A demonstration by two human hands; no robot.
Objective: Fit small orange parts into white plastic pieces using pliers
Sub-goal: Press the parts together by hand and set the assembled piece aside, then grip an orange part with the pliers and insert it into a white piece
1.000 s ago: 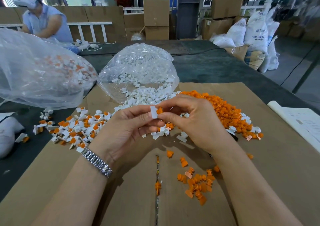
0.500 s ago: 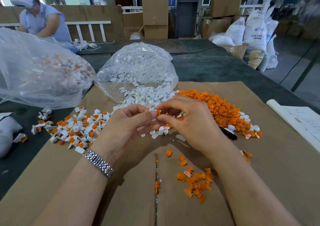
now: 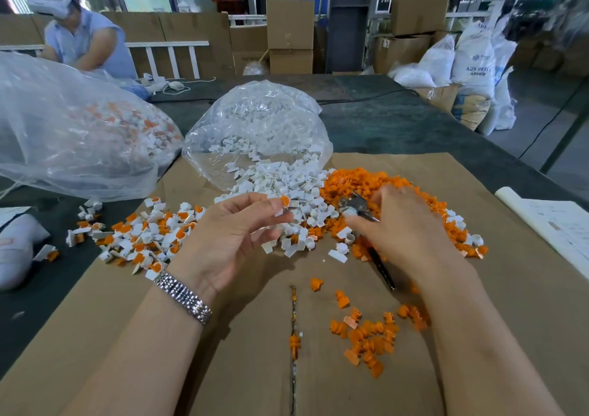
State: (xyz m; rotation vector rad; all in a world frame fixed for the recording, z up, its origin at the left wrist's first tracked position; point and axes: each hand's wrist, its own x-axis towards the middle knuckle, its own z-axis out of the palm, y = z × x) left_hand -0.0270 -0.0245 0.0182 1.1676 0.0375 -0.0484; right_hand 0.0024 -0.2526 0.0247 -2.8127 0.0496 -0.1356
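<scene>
Nearest you, loose orange parts [image 3: 369, 339] lie scattered on the cardboard [image 3: 223, 368] that covers the tabletop [image 3: 398, 122], a few caught in its centre seam. Your left hand [image 3: 232, 240], a metal watch [image 3: 183, 296] on its wrist, is raised palm-up; its thumb and forefinger fingers [image 3: 274, 207] are pinched on a white piece [image 3: 284, 207] with an orange part seated in its top. Your right hand [image 3: 404, 227] lies knuckles-up just to the right, fingers curled round the pliers [image 3: 357, 207]. The metal nose sticks out past your thumb toward the held piece without touching it, and one dark handle shows below the palm. Whether the nose is open or closed cannot be told through the blur.

Left of your left hand sits a heap of finished pieces [image 3: 149, 234], white with orange. Beyond both hands, a white pile [image 3: 280, 186] spills from a clear bag [image 3: 258, 128] and meets the orange pile [image 3: 382, 186] beside it. A bigger bag [image 3: 73, 135] of finished pieces lies far left, and a printed sheet [image 3: 554, 224] at the right edge is too small to read.

Farther off, a person [image 3: 83, 39] in a headset sits at the tabletop's far side. Cardboard boxes [image 3: 290, 33] stand behind, and a white sack [image 3: 471, 61] to the right reads "ABS RESIN", as far as the print can be made out.
</scene>
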